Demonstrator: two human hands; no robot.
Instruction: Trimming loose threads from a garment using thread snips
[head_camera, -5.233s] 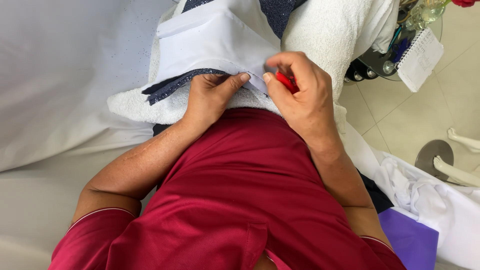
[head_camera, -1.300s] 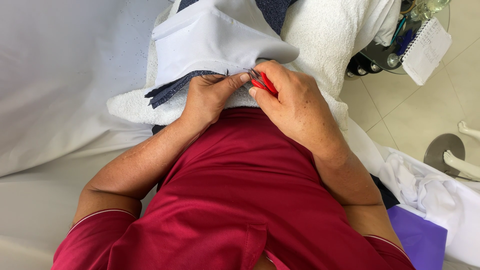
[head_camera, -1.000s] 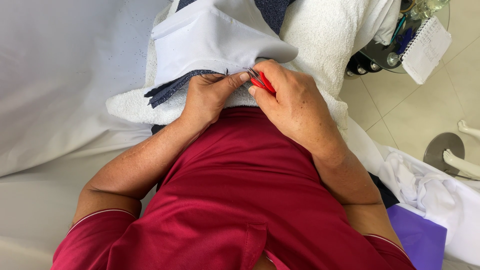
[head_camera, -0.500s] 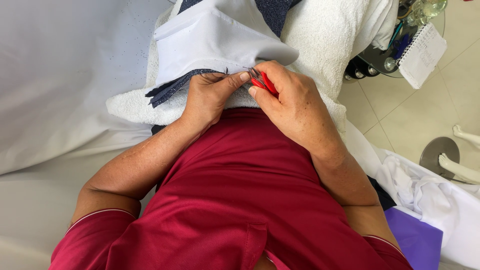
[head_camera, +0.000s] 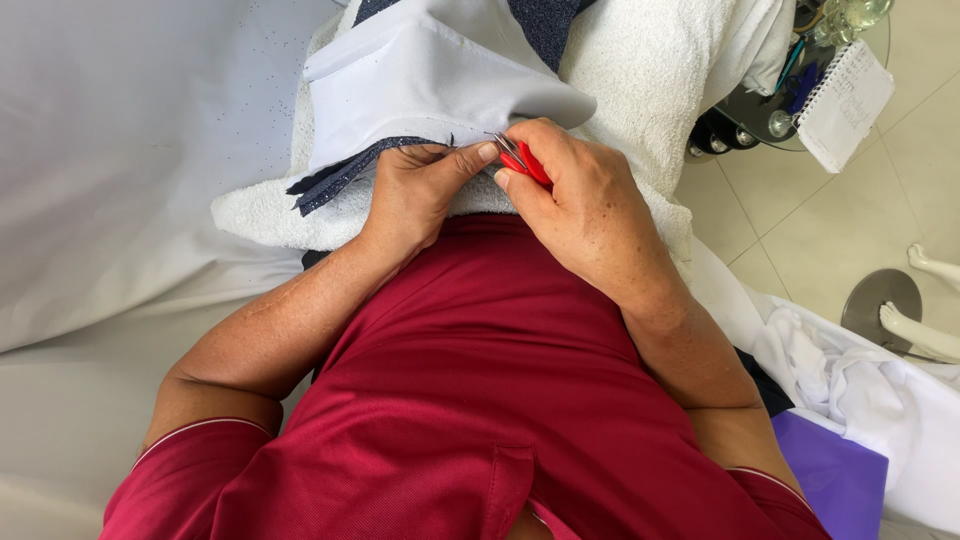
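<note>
right hand (head_camera: 590, 205): closed around red-handled snips (head_camera: 522, 162), tips aimed left at seam | left hand (head_camera: 420, 190): pinching dark fabric edge (head_camera: 345, 175), just left of blades | seam runs left-right | pale cloth (head_camera: 420, 90) just beyond both hands, on white towel (head_camera: 640, 70)

The person wears a dark red short-sleeved shirt (head_camera: 520, 400) with thin pale piping at the cuffs.

Our left hand (head_camera: 415, 195): fingers curled, thumb stretched rightward, forearm bent inward.
Our right hand (head_camera: 580, 205): fingers pinched closed, wrist angled down.
</note>
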